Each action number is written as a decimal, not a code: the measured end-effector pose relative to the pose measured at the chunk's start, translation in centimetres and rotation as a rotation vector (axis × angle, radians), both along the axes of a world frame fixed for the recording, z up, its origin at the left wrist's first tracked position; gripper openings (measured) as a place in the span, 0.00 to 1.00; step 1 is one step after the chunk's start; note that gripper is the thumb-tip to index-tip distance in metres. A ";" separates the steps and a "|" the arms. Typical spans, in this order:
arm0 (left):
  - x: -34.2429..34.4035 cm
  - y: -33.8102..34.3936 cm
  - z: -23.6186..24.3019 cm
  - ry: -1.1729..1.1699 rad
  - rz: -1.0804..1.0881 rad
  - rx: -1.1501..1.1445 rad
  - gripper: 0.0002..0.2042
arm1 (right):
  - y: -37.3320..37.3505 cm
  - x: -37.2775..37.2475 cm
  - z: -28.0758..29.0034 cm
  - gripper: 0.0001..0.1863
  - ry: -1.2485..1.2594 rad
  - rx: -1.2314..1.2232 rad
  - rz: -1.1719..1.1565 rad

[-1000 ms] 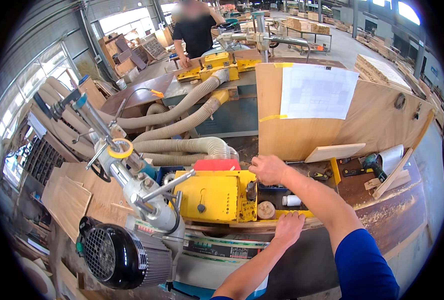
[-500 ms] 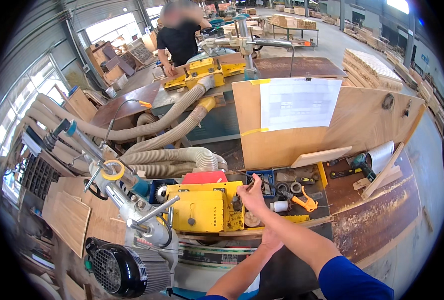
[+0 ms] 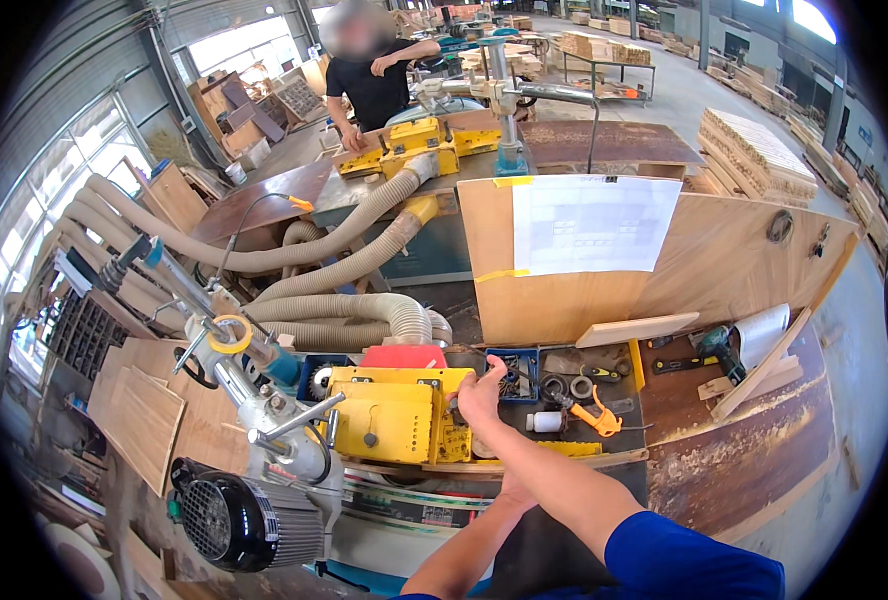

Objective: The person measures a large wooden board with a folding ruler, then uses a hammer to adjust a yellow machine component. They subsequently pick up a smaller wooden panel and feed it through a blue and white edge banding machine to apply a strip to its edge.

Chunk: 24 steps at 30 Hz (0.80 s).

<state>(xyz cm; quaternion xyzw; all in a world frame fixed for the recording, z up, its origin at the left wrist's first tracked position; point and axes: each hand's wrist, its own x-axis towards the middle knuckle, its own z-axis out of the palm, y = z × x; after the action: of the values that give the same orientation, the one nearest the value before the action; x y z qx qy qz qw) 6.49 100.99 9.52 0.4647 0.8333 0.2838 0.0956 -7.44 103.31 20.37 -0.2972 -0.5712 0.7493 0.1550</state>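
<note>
My right hand [image 3: 479,392] is curled at the right end of the yellow machine housing [image 3: 369,418], over a small dark fitting that it mostly hides. My left hand [image 3: 517,485] is low at the front wooden rail [image 3: 604,460], its fingers hidden behind my right forearm and the rail. Just right of the housing are a blue bin of small parts [image 3: 519,362], a white jar [image 3: 544,422], several metal rings and an orange-handled air gun [image 3: 599,415]. A red board [image 3: 404,354] lies behind the housing.
A motor on a metal arm [image 3: 244,515] fills the lower left. Ribbed hoses [image 3: 344,270] cross behind. A plywood panel with a paper sheet [image 3: 594,225] stands at back right, near a drill [image 3: 724,355]. A co-worker [image 3: 364,85] stands at the far machine.
My left hand has dropped from the front edge to behind my right forearm. My right hand stays at the housing, its grip shifted. The co-worker's raised arm has come down to chest height.
</note>
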 end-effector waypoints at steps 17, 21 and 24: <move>0.2 -0.7 -1.4 -0.069 0.049 -0.107 0.18 | 0.5 0.3 -0.6 0.19 -0.036 0.064 0.110; 0.0 -0.6 -3.2 0.089 0.014 -0.056 0.14 | 0.6 0.4 -0.3 0.19 -0.045 0.074 0.112; 0.0 -0.2 -1.3 0.170 -0.009 -0.069 0.12 | 0.6 0.2 -1.2 0.18 0.013 0.075 0.086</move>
<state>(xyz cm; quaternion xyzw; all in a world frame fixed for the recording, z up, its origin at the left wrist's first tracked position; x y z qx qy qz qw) 6.45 100.79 8.23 0.4875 0.8455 0.2140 0.0417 -7.25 103.94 19.18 -0.2614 -0.6099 0.7354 0.1374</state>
